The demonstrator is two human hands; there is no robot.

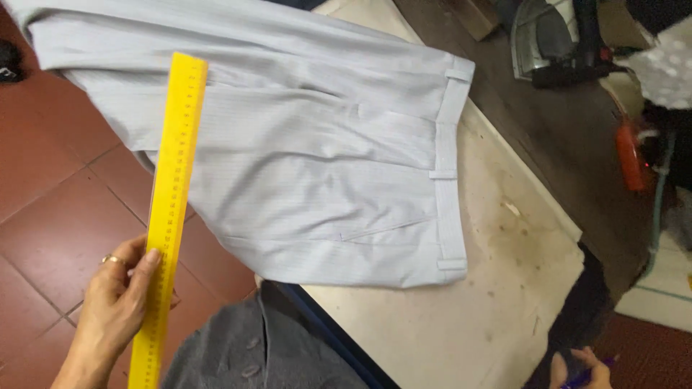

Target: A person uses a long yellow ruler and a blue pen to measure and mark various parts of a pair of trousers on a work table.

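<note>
My left hand (115, 302) grips the lower part of a long yellow ruler (173, 187), thumb pressed on its face and a ring on one finger. The ruler's upper end lies across the leg of pale grey striped trousers (317, 158), which are spread flat on a cream table top (504, 288) with the waistband and belt loops (447, 173) to the right. The trouser legs hang off the table's left side over the floor. My right hand (577, 371) shows only partly at the bottom edge, closed around a purple pen (591, 374).
Red floor tiles (50, 216) lie at the left. My grey buttoned garment (245, 353) fills the bottom centre. A dark wooden surface (562, 130) to the right carries an iron (540, 36), an orange-red object (631, 155) and a greenish cord (657, 216).
</note>
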